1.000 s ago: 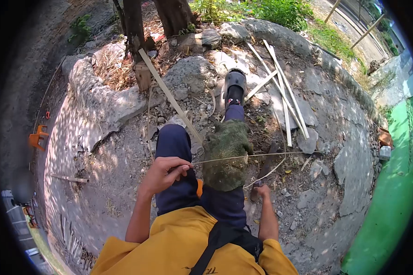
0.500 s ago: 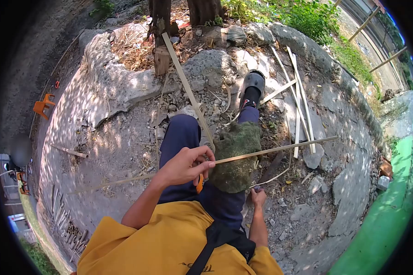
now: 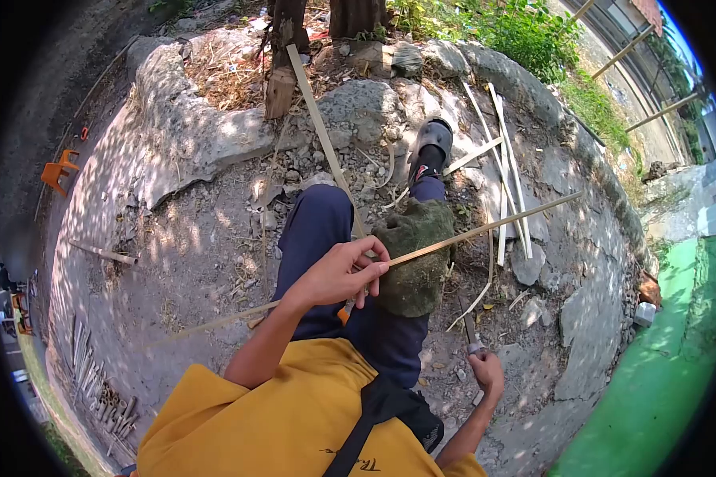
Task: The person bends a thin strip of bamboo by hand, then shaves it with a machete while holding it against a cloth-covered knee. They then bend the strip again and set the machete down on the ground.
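Note:
My left hand (image 3: 346, 272) pinches a long thin bamboo strip (image 3: 485, 229), which slants across a mossy cloth pad (image 3: 415, 266) on my right leg. The strip's other end runs out to the left behind my forearm. Lower right, my right hand (image 3: 486, 370) is closed round the handle of a knife (image 3: 470, 327), its dark blade pointing up and away from me, apart from the strip. A thin curled sliver (image 3: 481, 298) lies on the ground beside the blade. Something orange (image 3: 343, 315) shows just under my left hand.
A wide bamboo strip (image 3: 318, 119) leans by a wooden post (image 3: 280, 93). Pale strips (image 3: 505, 171) lie beyond my right boot (image 3: 432, 147). An orange chair (image 3: 58, 172) stands far left, cut bamboo pieces (image 3: 103, 389) lower left. A green surface (image 3: 660, 358) is at right.
My right hand with the knife has moved right, away from my leg, and the blade now shows. My left hand has shifted slightly up and right; the strip's right end has risen.

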Tool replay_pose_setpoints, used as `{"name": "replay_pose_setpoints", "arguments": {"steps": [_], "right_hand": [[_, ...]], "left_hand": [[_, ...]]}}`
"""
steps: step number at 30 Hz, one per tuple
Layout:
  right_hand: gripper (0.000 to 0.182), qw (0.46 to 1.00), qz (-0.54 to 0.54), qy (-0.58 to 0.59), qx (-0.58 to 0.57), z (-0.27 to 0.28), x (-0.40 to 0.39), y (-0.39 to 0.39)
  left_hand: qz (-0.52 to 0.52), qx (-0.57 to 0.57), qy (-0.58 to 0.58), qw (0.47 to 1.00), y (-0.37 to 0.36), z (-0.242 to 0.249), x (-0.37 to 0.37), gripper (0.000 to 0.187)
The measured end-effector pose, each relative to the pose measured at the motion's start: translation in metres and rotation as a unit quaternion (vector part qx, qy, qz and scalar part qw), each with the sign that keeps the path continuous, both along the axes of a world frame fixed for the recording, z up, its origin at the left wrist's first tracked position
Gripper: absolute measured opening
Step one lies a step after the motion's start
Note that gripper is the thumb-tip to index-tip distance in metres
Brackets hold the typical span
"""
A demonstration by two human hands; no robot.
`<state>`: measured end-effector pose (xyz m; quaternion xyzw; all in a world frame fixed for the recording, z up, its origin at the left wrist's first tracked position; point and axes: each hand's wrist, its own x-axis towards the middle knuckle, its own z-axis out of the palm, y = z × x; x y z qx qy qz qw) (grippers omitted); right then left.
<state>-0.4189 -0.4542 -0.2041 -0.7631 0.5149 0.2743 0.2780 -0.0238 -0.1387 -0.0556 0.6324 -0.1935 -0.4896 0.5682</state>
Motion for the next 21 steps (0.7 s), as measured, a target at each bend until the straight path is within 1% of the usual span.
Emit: {"name": "replay_pose_setpoints", "arguments": {"steps": [1, 3, 4, 6, 7, 9, 10, 11, 12, 13, 14, 16, 17, 18, 19, 20, 21], "right_hand": [[0.059, 1.000, 0.001, 0.001, -0.005, 0.023, 0.001, 0.003], [0.060, 0.994, 0.062, 0.085, 0.017, 0.060, 0.003, 0.010], [0.060, 0.994, 0.065, 0.086, 0.014, 0.075, 0.001, 0.009], [0.061, 0.989, 0.061, 0.113, 0.072, 0.102, -0.007, 0.009], [0.061, 0.989, 0.064, 0.114, 0.071, 0.118, -0.007, 0.013], [0.056, 0.993, 0.038, 0.108, 0.030, 0.147, -0.007, 0.022], [0.056, 0.993, 0.039, 0.108, 0.029, 0.154, -0.011, 0.023], [0.054, 0.998, 0.007, 0.060, -0.008, 0.159, -0.020, 0.026], [0.052, 0.999, -0.027, 0.012, -0.045, 0.162, -0.033, 0.028], [0.044, 0.996, 0.012, -0.036, -0.081, 0.163, -0.041, 0.027], [0.044, 0.996, 0.010, -0.036, -0.083, 0.163, -0.049, 0.026], [0.033, 0.964, -0.070, -0.206, -0.156, 0.183, -0.031, 0.043], [0.026, 0.954, -0.066, -0.236, -0.170, 0.182, -0.031, 0.045], [0.026, 0.955, -0.068, -0.235, -0.170, 0.176, -0.030, 0.046], [0.024, 0.919, -0.105, -0.332, -0.183, 0.164, -0.027, 0.047], [0.023, 0.872, -0.141, -0.425, -0.195, 0.152, -0.022, 0.047], [0.025, 0.835, -0.145, -0.507, -0.160, 0.142, -0.013, 0.048]], "left_hand": [[0.001, 0.000, -0.008, 1.000, 0.002, 0.000, -0.001, 0.015], [0.004, -0.005, -0.014, 1.000, 0.006, 0.000, -0.003, 0.014], [0.007, -0.008, -0.020, 1.000, 0.007, -0.001, -0.003, 0.014], [0.014, -0.011, -0.025, 1.000, 0.011, -0.003, -0.003, 0.015], [0.017, -0.009, -0.036, 0.999, 0.012, -0.005, -0.003, 0.015], [0.021, -0.009, -0.047, 0.999, 0.011, -0.006, -0.005, 0.016], [0.044, -0.004, -0.081, 0.996, 0.009, -0.006, -0.008, 0.015], [0.066, 0.001, -0.114, 0.991, 0.007, -0.006, -0.010, 0.015], [0.064, 0.000, -0.114, 0.991, 0.006, -0.008, -0.012, 0.015], [0.080, -0.008, -0.205, 0.975, 0.004, -0.011, -0.014, 0.014], [0.097, -0.017, -0.294, 0.951, 0.001, -0.013, -0.016, 0.014], [0.110, -0.031, -0.293, 0.949, -0.005, -0.012, -0.020, 0.014], [0.125, -0.043, -0.293, 0.947, -0.008, -0.011, -0.022, 0.015], [0.123, -0.043, -0.292, 0.947, -0.009, -0.012, -0.024, 0.015], [0.120, -0.043, -0.299, 0.946, -0.011, -0.014, -0.025, 0.015], [0.117, -0.043, -0.307, 0.944, -0.013, -0.015, -0.025, 0.016], [0.115, -0.044, -0.308, 0.943, -0.015, -0.015, -0.027, 0.016]]}}
